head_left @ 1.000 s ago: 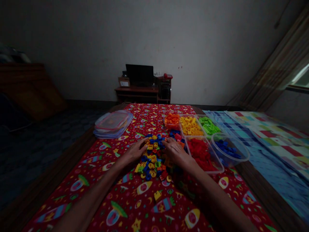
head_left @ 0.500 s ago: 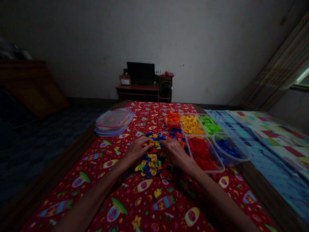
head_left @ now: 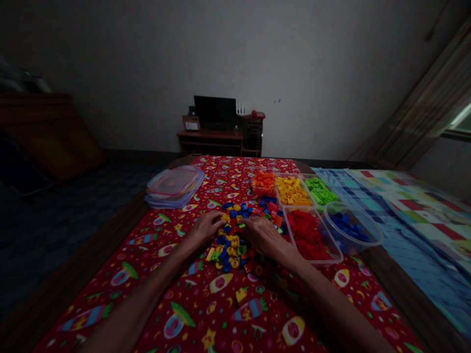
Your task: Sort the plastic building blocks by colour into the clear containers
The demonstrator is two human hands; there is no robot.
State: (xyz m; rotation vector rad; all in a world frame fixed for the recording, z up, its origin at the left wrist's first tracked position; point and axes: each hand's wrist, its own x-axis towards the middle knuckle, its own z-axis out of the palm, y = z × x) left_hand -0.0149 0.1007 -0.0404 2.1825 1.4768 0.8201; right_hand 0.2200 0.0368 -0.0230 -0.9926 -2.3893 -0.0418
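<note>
A mixed pile of small toy building bricks point(head_left: 232, 241) in yellow, blue, red, green and orange lies on the red patterned tablecloth point(head_left: 154, 294). At the pile's left edge is my left hand point(head_left: 206, 228), thumb and forefinger apart beside some yellow bricks; I see nothing held in it. My right hand point(head_left: 264, 236) reaches over the pile's right side, knuckles up and fingers bent down together. Its fingertips are partly hidden, so what they pinch, if anything, cannot be made out. One yellow brick point(head_left: 240, 294) lies apart, nearer to me.
Clear tubs hold sorted bricks to the right: orange bricks point(head_left: 264, 182), yellow bricks point(head_left: 292, 190), green bricks point(head_left: 320, 190), red bricks point(head_left: 308, 234) and blue bricks point(head_left: 348, 227). Stacked plastic lids point(head_left: 174, 186) lie at the left. A desk with a monitor point(head_left: 215, 112) stands by the wall.
My left hand has drawn slightly left and down, away from the pile's middle. My right hand has shifted a little down. The yellow bricks between them no longer show in the same place.
</note>
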